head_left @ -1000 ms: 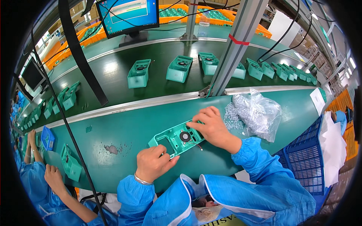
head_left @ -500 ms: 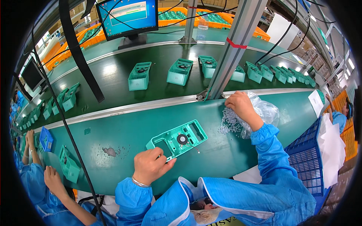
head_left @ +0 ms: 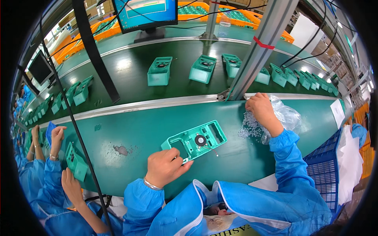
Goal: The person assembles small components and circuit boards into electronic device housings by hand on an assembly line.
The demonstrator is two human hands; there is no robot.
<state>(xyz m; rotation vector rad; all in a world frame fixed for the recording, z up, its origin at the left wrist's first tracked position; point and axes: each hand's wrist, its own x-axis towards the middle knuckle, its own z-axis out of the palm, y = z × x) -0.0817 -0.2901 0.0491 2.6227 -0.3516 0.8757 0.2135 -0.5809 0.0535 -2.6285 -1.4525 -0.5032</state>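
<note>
Spare green housing [head_left: 80, 170] sits on the table [head_left: 118, 173], well left of the left fingers [head_left: 172, 153]. Those are pinching the near-left edge of the main green housing [head_left: 189, 144], which lies just right of them with a round black part [head_left: 200, 140] showing. Right fingers [head_left: 252, 103] are curled down at some tiny greyish pellets [head_left: 248, 126], can't tell if they've grabbed any. Clear bag [head_left: 290, 115] just right of them, blue crate [head_left: 322, 169] further right.

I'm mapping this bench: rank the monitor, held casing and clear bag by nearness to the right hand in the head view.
1. Bag, beside the right hand.
2. Casing, leftward, in the left hand.
3. Monitor, at the back, left.
</note>
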